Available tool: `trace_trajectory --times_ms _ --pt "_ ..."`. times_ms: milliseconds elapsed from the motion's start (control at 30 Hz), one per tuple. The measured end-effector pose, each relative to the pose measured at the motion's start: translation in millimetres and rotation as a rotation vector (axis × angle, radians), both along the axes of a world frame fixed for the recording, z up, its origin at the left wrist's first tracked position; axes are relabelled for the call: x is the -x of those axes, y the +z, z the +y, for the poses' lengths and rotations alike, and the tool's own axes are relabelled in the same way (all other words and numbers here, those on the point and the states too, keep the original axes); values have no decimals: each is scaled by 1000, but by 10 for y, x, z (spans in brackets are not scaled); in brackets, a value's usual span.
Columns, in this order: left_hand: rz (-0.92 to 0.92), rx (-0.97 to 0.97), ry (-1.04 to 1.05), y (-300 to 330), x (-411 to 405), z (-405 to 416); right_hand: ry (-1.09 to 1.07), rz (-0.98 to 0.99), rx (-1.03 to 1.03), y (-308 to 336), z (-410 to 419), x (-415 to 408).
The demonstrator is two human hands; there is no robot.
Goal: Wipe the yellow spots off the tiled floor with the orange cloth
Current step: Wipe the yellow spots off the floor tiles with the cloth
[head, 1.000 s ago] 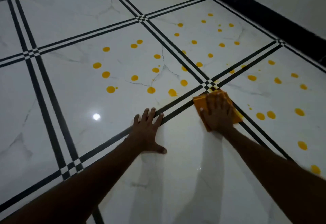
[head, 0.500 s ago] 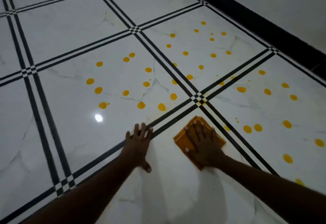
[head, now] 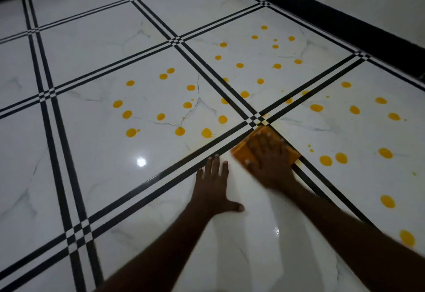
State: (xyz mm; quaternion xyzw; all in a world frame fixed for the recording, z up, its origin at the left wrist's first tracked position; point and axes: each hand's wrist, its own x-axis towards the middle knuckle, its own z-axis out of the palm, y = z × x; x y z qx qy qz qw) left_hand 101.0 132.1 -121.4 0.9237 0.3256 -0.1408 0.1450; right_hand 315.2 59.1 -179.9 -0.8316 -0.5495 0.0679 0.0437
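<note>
Left hand (head: pixel 212 190) flat on tiled floor (head: pixel 96 144), fingers (head: pixel 215 165) spread, grasping nothing. Just beyond, right hand (head: pixel 270 160) pressed flat on orange cloth (head: pixel 241 152), fingers released, beside black line crossing (head: pixel 255 119). Yellow spots (head: pixel 207 133) scattered farther out across three tiles. Black skirting (head: pixel 345 22) along far wall.

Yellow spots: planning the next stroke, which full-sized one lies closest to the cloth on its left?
The spot just beyond the black stripes, up-left of the orange cloth. Others on that tile lie farther away.
</note>
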Motion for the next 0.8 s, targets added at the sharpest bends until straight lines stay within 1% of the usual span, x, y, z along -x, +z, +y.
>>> trace_trajectory --times_ms 67,100,133,200,267,300,333,400,433,500,533,600,667,700,767,800 --pt "0 -4 35 -91 -22 -43 -207 -9 23 -23 88 -372" --pt "0 -5 40 -125 -10 -56 -284 -2 7 -46 46 -420" --pt "-1 -5 41 -138 21 -68 -332 0 -22 -57 -29 -344" --pt "-8 10 50 -139 55 -87 -364 7 -53 -53 -261 64" --pt "-11 23 68 -124 47 -88 -322 5 -80 -54 -419 465" --pt "-12 29 79 -114 29 -83 -263 8 -88 -62 -365 523" --pt "-13 32 85 -107 7 -70 -185 24 -100 -39 -208 467" --pt "1 28 91 -123 -12 -63 -39 -8 -81 -53 218 184" --pt "14 20 93 -130 -3 -69 -26 -7 -44 -51 393 -10" --pt "53 21 88 -111 -24 -88 -205 2 -34 -59 475 -448" --pt "74 25 93 -80 -52 -98 -314 -1 -58 -39 368 -619" --pt "119 25 99 -30 -112 -116 -418 -19 -125 -2 -36 -619" --pt "149 31 111 0 -176 -135 -428 4 -107 10 -392 -246" --pt "154 24 115 16 -187 -140 -400 16 -106 6 -470 -31" --pt "163 14 129 32 -154 -129 -265 27 -109 -3 -348 238" --pt "170 13 123 27 -174 -132 -196 30 -105 2 -208 204"
